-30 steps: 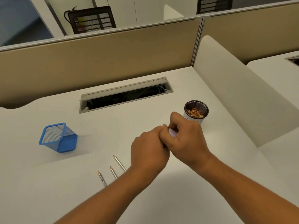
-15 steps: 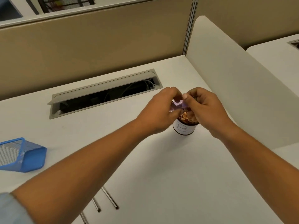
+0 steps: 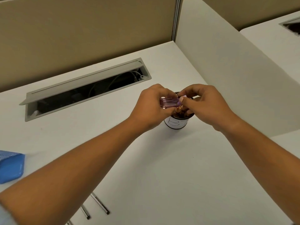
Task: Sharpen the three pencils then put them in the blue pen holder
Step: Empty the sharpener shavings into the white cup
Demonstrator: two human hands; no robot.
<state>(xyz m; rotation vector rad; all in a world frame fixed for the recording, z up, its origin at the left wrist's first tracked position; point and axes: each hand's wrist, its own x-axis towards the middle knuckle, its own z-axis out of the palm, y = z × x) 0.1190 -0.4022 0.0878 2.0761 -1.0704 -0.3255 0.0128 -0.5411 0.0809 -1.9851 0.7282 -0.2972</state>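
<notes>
- Your left hand (image 3: 151,109) pinches a clear purple sharpener (image 3: 168,102) by its body, directly over the cup (image 3: 176,123) of shavings; your right hand (image 3: 209,106) pinches at the sharpener's right end with thumb and forefinger.
- You look to be opening or emptying the sharpener over the cup; I cannot tell whether its lid is on or off.
- The pencils (image 3: 99,203) lie on the desk (image 3: 162,159) near the bottom edge, under your left forearm and well apart from both hands. None is in the blue pen holder (image 3: 10,166).
- So every pencil still has to go into the holder.
- Only two pencil ends show clearly, plus a sliver of a third; their tips are cut off, so you cannot judge how many are sharpened.
- The holder is cropped at the left edge, its opening out of view.
</notes>
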